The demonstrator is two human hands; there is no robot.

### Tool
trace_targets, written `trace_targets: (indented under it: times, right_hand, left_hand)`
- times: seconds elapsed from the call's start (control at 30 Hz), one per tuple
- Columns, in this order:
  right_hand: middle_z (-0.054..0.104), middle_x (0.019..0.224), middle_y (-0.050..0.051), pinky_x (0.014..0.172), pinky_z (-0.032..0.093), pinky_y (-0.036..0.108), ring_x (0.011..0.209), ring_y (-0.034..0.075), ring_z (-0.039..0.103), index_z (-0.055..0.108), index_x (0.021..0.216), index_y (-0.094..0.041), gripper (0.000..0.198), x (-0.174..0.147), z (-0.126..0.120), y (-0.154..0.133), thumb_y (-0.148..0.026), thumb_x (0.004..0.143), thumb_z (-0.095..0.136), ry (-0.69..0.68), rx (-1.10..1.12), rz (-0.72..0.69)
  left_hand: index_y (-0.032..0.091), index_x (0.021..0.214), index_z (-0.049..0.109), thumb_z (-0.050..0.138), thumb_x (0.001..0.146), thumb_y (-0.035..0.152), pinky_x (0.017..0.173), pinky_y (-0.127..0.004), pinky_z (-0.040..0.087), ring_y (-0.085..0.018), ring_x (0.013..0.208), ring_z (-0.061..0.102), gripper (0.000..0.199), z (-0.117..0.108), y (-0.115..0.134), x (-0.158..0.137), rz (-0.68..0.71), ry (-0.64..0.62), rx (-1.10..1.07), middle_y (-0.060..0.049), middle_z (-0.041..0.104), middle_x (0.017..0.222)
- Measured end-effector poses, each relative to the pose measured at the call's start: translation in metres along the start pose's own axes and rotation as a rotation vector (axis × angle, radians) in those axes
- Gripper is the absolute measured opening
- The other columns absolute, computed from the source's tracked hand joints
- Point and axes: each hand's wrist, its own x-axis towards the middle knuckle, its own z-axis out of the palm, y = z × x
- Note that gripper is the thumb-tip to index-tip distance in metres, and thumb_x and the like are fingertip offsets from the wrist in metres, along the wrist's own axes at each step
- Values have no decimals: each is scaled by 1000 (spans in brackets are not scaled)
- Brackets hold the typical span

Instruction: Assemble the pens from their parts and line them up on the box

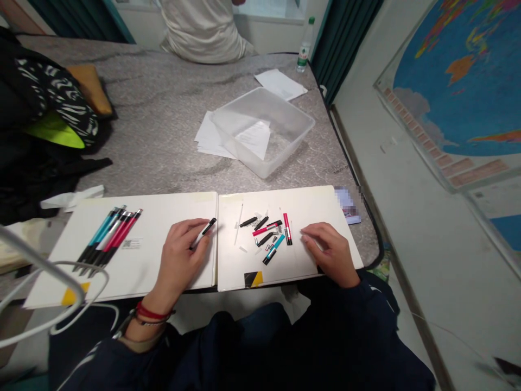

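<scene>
My left hand (184, 251) is closed around a white pen barrel with a black end (208, 226), held above the left white board (154, 277). Over the right white board (301, 271), my right hand (329, 251) hovers or rests with fingers apart and nothing in them. Between the hands lie loose pen parts: a red barrel (287, 228), another red barrel (264, 228), a blue barrel (273, 250), several black grips (265, 239), thin refills (238, 224) and small bits. Several assembled pens (109, 239) in blue, white and red lie side by side at the left.
A clear plastic bin (264, 163) stands beyond the boards, with papers (211, 136) by it. A bottle (303, 46) is at the far corner. A black bag (36, 114) lies at left; a white cable (61, 271) loops in front. Someone in a white shirt (205, 27) is across the table.
</scene>
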Motion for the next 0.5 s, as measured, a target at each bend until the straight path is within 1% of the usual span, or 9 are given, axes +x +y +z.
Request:
trace_targets:
  times: [0.1, 0.23, 0.4, 0.5]
  right_hand:
    - [67, 94, 7, 84, 52, 39, 92, 23, 62, 69, 98, -23, 14, 0, 0, -1, -26, 90, 58, 5, -7, 8]
    - [67, 94, 7, 83, 51, 38, 92, 22, 62, 69, 97, -23, 13, 1, 1, -2, -26, 90, 58, 5, -19, 13]
    - [67, 93, 7, 83, 51, 38, 91, 22, 62, 69, 95, -22, 13, 0, 1, -2, -26, 90, 57, -6, -28, 11]
    - [67, 92, 7, 83, 51, 37, 90, 22, 62, 69, 94, -22, 13, 0, 1, -2, -26, 90, 57, -1, -35, 21]
  left_hand:
    - [21, 112, 66, 58, 87, 26, 99, -45, 43, -26, 111, 56, 27, -4, -9, -1, 23, 13, 65, -9, 64, 119]
    - [22, 124, 57, 61, 86, 31, 99, -46, 44, -27, 113, 56, 40, -9, -11, -2, 6, 10, 89, -9, 64, 120]
    - [22, 119, 58, 61, 86, 33, 99, -45, 45, -27, 112, 57, 35, -11, -8, -2, -9, 27, 70, -8, 65, 116]
    - [21, 119, 58, 61, 86, 37, 97, -44, 46, -26, 110, 58, 37, -14, -3, -5, -48, 48, 32, -9, 64, 116]
